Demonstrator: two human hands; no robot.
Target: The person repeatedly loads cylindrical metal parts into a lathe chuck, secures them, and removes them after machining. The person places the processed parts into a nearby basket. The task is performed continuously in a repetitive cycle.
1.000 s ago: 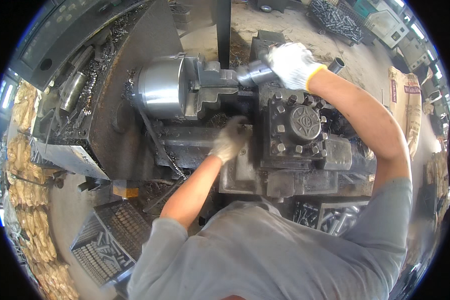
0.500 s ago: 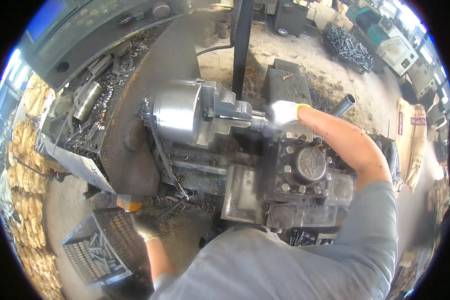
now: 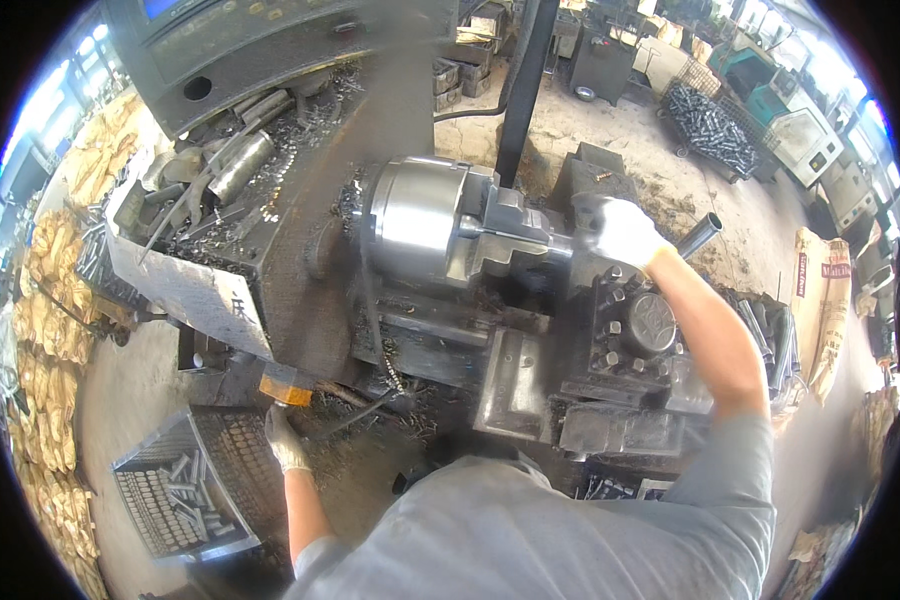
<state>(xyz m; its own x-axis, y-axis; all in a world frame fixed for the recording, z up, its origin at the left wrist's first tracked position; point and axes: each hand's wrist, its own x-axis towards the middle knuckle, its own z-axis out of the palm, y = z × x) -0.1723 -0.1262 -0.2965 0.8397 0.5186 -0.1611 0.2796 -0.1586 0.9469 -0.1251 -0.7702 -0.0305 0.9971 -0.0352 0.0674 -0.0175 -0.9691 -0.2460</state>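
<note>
A lathe chuck (image 3: 420, 220) with stepped jaws grips a short round metal bar (image 3: 560, 248). At the bar's right end is my right hand (image 3: 620, 232), in a white glove, its fingers curled around that end. Part of the grip is hidden by the glove. Just below the bar sits the bolted tool turret (image 3: 650, 322). Low on the left, my gloved left hand (image 3: 286, 442) is raised against the underside of a small orange block (image 3: 286, 390) on the machine's front. Its fingers look closed, but what they hold is too small to make out.
Beside my left arm stands a crate (image 3: 185, 490) with short metal pieces. A chip-strewn tray (image 3: 190, 295) holds bars and tools left of the chuck. A metal tube (image 3: 700, 235) juts out past my right hand. Behind are a dark post (image 3: 525, 100) and a wire bin of parts (image 3: 710, 130).
The view has shifted, so the machine appears farther right. My left hand has moved left, to directly below the orange block. My right hand stays at the bar's end.
</note>
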